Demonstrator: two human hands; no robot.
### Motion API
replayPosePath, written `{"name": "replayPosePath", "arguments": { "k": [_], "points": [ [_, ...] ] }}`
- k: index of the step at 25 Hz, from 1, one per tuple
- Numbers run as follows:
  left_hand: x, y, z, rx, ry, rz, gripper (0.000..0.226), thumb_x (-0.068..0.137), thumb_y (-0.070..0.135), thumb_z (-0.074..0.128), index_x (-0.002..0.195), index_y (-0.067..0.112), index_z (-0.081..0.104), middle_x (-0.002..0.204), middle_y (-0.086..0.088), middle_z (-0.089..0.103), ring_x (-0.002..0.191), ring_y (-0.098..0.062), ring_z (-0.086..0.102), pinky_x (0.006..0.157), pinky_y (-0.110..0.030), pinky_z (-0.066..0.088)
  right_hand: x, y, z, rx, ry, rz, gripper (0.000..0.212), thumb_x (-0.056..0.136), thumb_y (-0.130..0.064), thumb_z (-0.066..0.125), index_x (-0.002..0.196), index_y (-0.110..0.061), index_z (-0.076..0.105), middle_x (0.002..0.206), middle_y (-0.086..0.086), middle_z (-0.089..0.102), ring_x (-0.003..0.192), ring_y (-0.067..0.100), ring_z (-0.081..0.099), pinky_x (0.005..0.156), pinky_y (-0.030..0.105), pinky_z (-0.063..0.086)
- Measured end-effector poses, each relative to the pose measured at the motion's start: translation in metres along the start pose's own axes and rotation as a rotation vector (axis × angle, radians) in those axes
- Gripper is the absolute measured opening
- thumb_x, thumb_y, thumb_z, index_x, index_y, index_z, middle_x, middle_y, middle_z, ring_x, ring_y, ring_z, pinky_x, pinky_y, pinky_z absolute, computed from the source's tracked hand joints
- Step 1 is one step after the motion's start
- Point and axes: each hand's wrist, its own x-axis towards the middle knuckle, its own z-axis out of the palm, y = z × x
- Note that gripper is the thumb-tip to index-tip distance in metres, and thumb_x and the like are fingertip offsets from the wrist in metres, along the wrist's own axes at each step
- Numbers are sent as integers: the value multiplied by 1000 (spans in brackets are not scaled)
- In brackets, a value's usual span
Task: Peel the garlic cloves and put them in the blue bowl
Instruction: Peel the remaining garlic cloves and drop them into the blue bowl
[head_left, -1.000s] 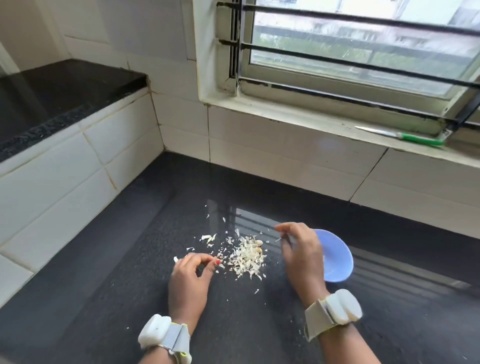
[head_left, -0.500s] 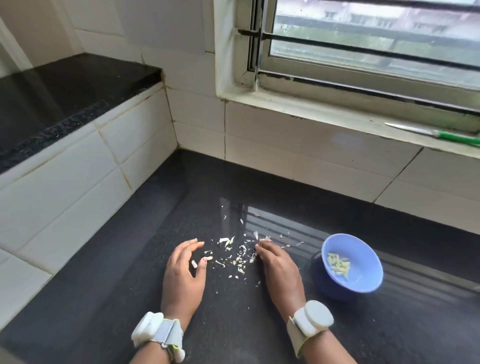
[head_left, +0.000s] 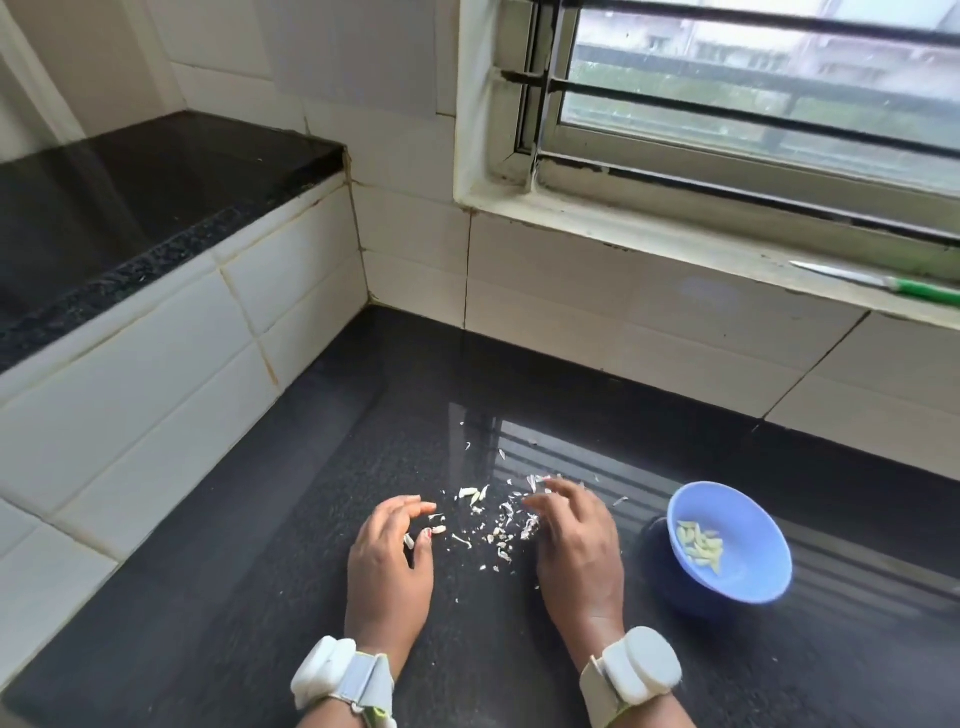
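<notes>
A blue bowl (head_left: 748, 577) stands on the black counter at the right with several peeled garlic cloves (head_left: 701, 540) inside. Scattered white garlic skins (head_left: 493, 525) lie between my hands. My left hand (head_left: 389, 561) rests on the counter left of the skins, fingers curled and apart, with a small white piece by its thumb. My right hand (head_left: 576, 540) lies on the right side of the skins, fingers spread down over them; it grips nothing that I can see. Both wrists carry white bands.
The black counter (head_left: 260, 597) runs to a tiled wall behind and a raised tiled ledge with a black top (head_left: 130, 197) at the left. A green-handled knife (head_left: 883, 283) lies on the window sill at the far right.
My right hand left the bowl's side and came down on the skins. The heap of skins got spread out thinner. The bowl now stands uncovered to the right.
</notes>
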Motion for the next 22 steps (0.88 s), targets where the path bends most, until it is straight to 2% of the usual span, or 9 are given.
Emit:
{"name": "replayPosePath", "arguments": {
  "k": [2,3,4,5,7,12,17,22],
  "points": [
    [2,-1,0,-12,17,9,24,81,25,50,98,20,66,107,5,62,102,-12,57,92,-23,39,-15,-25,7,-14,-69,-134,23,88,-12,60,109,-19,69,119,1,66,112,23,61,107,37,32],
    [3,-1,0,-22,24,11,27,83,30,47,98,19,66,106,5,62,101,-12,57,92,-24,40,-27,-37,11,-53,-151,-180,29,99,-25,46,119,-18,66,128,0,63,122,22,57,112,41,25],
    [3,-2,0,-32,29,10,30,85,33,45,99,18,66,106,4,63,101,-13,58,92,-25,41,-39,-46,14,-105,-250,-211,45,104,-39,31,129,-17,61,137,0,58,131,20,51,113,44,20],
    [3,-1,0,-44,33,6,31,86,35,43,99,18,66,106,5,63,102,-13,58,92,-27,42,-48,-48,16,-169,-323,-232,59,104,-49,20,134,-15,58,143,0,53,136,18,46,113,46,18],
    [3,3,0,-70,36,3,33,88,36,41,99,18,66,106,6,62,103,-12,58,92,-30,42,-57,-40,18,-277,-408,-220,72,100,-59,12,138,-15,54,148,1,47,140,17,39,112,49,17],
    [3,5,-3,-130,37,-6,34,93,36,36,99,19,65,106,8,62,104,-10,57,92,-31,43,-45,-18,14,-371,-376,-76,72,101,-57,11,140,-10,50,150,4,44,146,22,18,118,53,-2],
    [1,5,-4,-234,58,-26,37,94,35,33,103,18,64,106,8,61,106,-5,55,94,-29,43,-42,-44,24,-313,-412,-243,67,101,-56,12,145,-17,44,153,-2,39,146,16,18,114,57,4],
    [0,5,-5,-255,61,-30,37,95,35,33,101,16,64,106,9,61,105,-5,56,92,-26,43,-48,-27,27,-354,-306,-122,76,99,-60,9,140,-10,50,148,3,46,144,21,23,116,59,-4]
  ]
}}
